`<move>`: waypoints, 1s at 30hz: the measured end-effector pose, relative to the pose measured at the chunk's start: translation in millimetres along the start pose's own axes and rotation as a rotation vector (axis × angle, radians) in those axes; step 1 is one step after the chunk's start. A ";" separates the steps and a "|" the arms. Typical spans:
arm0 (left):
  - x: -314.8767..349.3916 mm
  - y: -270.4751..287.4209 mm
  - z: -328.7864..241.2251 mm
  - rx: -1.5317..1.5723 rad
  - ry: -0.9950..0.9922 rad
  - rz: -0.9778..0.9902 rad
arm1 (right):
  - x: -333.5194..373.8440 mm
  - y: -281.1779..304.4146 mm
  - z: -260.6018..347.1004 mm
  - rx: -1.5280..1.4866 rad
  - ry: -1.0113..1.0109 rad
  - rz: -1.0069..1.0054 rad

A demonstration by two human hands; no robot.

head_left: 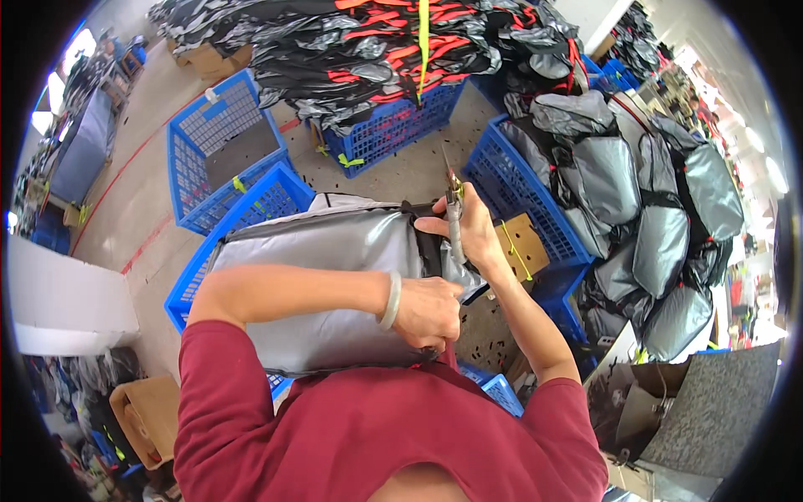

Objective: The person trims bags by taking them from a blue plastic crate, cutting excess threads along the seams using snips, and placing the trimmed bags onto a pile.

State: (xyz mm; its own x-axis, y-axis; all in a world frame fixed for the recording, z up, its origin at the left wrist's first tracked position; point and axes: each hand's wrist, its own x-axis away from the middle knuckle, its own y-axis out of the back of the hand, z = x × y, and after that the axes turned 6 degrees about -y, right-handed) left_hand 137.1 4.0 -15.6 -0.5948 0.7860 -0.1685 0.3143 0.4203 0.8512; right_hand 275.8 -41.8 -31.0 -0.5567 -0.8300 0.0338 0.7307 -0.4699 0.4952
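A large silver bag piece with black trim [335, 243] lies across a blue crate in front of me. My left hand [427, 313], a pale bangle at its wrist, is closed at the piece's right end, near its black edge. Its fingertips are partly hidden, curled under toward my body. My right hand [473, 230] is raised just past the far right corner of the piece. In it are scissors [454, 219], their blades pointing away from me and up, clear of the fabric.
A blue crate [188, 284] stands under the silver piece. Farther off are another blue crate [226, 188] and a heap of black, silver and red pieces [376, 58]. To the right, a blue crate [531, 188] is beside piled silver bags [606, 180]. A cardboard box [149, 418] sits at left.
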 end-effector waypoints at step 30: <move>10.7 -58.7 97.1 -0.344 0.790 -0.293 | -34.2 96.4 -146.3 0.550 0.165 -0.271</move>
State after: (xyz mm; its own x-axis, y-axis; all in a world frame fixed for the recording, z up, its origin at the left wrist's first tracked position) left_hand 184.1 31.8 -115.7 -0.9899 0.0764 -0.1198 -0.0922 0.2966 0.9505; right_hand 423.0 -102.7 -111.4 -0.5933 -0.7591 -0.2679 0.2384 -0.4836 0.8422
